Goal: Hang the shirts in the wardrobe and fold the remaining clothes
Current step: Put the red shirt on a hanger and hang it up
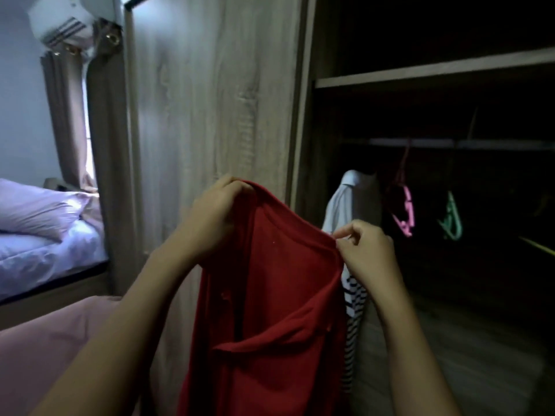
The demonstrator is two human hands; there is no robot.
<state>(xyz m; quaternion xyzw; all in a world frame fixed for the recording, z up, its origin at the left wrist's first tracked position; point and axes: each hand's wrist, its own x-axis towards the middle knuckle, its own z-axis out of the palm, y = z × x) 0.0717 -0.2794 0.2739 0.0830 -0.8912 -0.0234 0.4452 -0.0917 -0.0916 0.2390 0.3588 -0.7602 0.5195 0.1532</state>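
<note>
Both forearms are rising from the bottom edge, and between them a red shirt (279, 280) is hanging, held up in front of the wardrobe (303, 115). The left hand (214, 214) is gripping the shirt's top edge beside the neckline, its fingers curling over the fabric and bunching it. The right hand (365, 250) is pinching the opposite shoulder edge between thumb and forefinger, the other fingers curling loosely beneath. The neckline is sagging in a curve between the two hands, and the shirt's body is dropping past the bottom edge with a fold lying across its lower part. Whether a hanger is sitting inside it cannot be told.

Just behind the right hand a white shirt (351, 199) is hanging at the left end of the open, dark compartment, collar uppermost. A striped top (354, 298) is showing below it, right beside the red shirt's edge. A pink hanger (404, 211) is hanging bare from the rail (435, 143), near the white shirt, and a green hanger (450, 220) is dangling further right; its hook is lost in the dark. A shelf (420, 74) is running across above the rail.

The wood-grain door (216, 100) is standing shut behind the left hand. Beyond it, at the left, a pillow (36, 211) is lying on a bed (45, 256), a curtain (66, 115) is hanging by the window, and an air conditioner (60, 22) is sitting high on the wall. A pink cover (45, 355) is spreading across the lower left corner
</note>
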